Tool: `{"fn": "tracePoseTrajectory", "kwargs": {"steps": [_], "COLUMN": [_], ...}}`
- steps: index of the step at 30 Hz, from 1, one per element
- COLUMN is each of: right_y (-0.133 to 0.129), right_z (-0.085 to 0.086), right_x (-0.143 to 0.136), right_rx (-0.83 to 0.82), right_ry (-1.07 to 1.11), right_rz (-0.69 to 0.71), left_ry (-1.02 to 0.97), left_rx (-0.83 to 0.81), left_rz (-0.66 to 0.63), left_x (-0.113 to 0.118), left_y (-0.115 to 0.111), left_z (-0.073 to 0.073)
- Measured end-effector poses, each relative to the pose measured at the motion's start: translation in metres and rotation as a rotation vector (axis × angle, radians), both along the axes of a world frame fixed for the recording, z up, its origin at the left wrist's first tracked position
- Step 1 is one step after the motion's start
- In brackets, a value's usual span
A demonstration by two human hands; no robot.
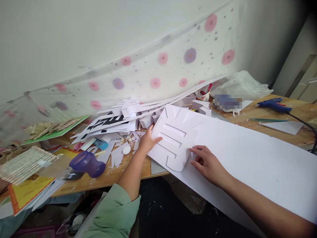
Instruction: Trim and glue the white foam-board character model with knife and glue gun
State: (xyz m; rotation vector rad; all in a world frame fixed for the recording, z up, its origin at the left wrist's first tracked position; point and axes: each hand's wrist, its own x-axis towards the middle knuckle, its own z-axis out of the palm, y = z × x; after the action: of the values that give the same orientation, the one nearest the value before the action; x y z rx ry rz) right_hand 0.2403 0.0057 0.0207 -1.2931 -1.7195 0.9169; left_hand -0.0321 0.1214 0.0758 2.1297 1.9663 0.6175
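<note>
A white cut-out piece (pixel 170 140) with long slots lies on a large white sheet (pixel 247 155) that reaches past the table's front edge. My left hand (pixel 148 141) grips the left edge of the piece, thumb on top and the other fingers mostly hidden. At the piece's right edge is my right hand (pixel 205 162), its index fingertip touching the rim while the other fingers curl loosely; nothing shows between them. Part of a grey cutting mat (pixel 157 168) shows under the sheet.
A blue glue gun (pixel 274 105) with a black cable rests at the back right, near a tweezer-like green tool (pixel 267 120). Paper scraps, a purple container (pixel 87 164), a white egg-shaped object (pixel 126 150) and stick bundles (pixel 26 164) cover the left side.
</note>
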Motion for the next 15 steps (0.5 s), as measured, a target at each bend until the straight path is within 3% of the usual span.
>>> {"fn": "tracePoseTrajectory", "kwargs": {"steps": [7, 15], "right_y": [0.002, 0.001], "right_z": [-0.002, 0.009], "right_x": [-0.001, -0.002], "right_rx": [0.022, 0.012], "right_ry": [0.011, 0.049], "right_rz": [0.003, 0.029], "left_ry": [0.192, 0.302], "left_rx": [-0.064, -0.102], "left_rz": [0.115, 0.192], "left_x": [0.002, 0.007], "left_y": [0.007, 0.007], "left_z": [0.002, 0.004]}}
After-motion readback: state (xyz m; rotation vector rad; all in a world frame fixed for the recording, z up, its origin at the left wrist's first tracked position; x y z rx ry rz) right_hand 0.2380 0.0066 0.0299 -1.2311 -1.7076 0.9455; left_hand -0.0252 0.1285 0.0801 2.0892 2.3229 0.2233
